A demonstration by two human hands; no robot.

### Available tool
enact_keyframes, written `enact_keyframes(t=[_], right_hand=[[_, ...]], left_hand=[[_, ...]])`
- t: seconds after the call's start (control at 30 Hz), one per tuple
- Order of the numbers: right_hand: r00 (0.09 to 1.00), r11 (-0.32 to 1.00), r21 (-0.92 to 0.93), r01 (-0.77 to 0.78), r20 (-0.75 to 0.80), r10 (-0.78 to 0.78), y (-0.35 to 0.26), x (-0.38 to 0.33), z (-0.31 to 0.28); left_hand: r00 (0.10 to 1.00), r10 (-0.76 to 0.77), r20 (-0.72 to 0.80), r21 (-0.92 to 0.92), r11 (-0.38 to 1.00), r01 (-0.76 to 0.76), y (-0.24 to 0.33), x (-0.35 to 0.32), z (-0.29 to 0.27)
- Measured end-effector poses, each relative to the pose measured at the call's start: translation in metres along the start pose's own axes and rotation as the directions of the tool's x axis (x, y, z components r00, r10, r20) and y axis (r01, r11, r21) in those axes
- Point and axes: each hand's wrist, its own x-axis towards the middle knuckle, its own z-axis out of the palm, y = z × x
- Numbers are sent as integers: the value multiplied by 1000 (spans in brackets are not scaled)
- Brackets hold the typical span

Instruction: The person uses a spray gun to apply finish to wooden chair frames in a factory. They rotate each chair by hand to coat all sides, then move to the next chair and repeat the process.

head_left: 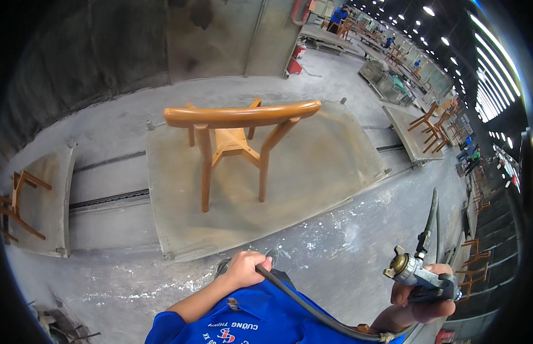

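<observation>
the right hand [418, 301] is closed round the grip of a spray gun [418, 274], its brass nozzle pointing left, well short of the chair [235, 143] and off to that chair's right. the left hand [246, 268] is wrapped round the hose [312, 307] — nearer the chair, just below the pallet [312, 166] it stands on. the gun looks rigid metal, probably hefty for 1 hand (best held at the grip). the hose seems rubbery, bendy, and likely drags — hold it mid-run.
</observation>
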Motion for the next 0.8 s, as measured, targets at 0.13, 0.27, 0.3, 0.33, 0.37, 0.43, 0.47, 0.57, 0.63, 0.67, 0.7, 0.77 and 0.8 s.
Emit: enact_keyframes(t=[0.13, 0.27, 0.3, 0.33, 0.37, 0.43, 0.47, 0.57, 0.63, 0.67, 0.7, 0.77, 0.8], right_hand=[[1000, 999, -31, -27, -3, 27, 13, -7, 29], [930, 930, 35, -365, -38, 366, 34, -21, 38], [885, 888, 29, -460, -64, 461, 41, -25, 37], [872, 874, 45, -484, -62, 486, 55, -29, 37], [822, 823, 74, -563, -51, 567, 71, -30, 34], [746, 744, 140, -653, -50, 664, 105, -35, 31], [721, 720, 172, -673, -63, 690, 121, -39, 30], [609, 601, 176, -779, -15, 793, 171, -51, 21], [541, 528, 201, -825, 6, 841, 202, -65, 12], [497, 490, 171, -855, -4, 868, 219, -71, 11], [457, 454, 149, -878, -15, 889, 237, -79, 10], [388, 389, 133, -912, -28, 921, 265, -94, 18], [354, 356, 127, -926, -41, 934, 275, -103, 24]], left_hand=[[990, -135, -38, 89, 986, 138, -9, -17, -24], [976, -199, -90, 88, 974, 207, -17, -43, -38], [974, -218, -67, 135, 965, 225, -18, -51, -41], [969, -242, -54, 144, 958, 247, -18, -58, -44], [964, -264, -41, 153, 952, 267, -18, -64, -45], [945, -325, -22, 198, 925, 323, -16, -75, -46], [937, -349, -20, 214, 914, 345, -15, -80, -45], [905, -425, -31, 278, 866, 416, -11, -89, -42], [888, -456, -48, 325, 834, 446, -6, -94, -39], [881, -469, -64, 355, 815, 459, -5, -95, -40], [877, -478, -58, 377, 802, 462, -4, -95, -41], [873, -483, -60, 400, 790, 464, -4, -96, -50], [873, -483, -66, 404, 787, 466, -4, -97, -54]])
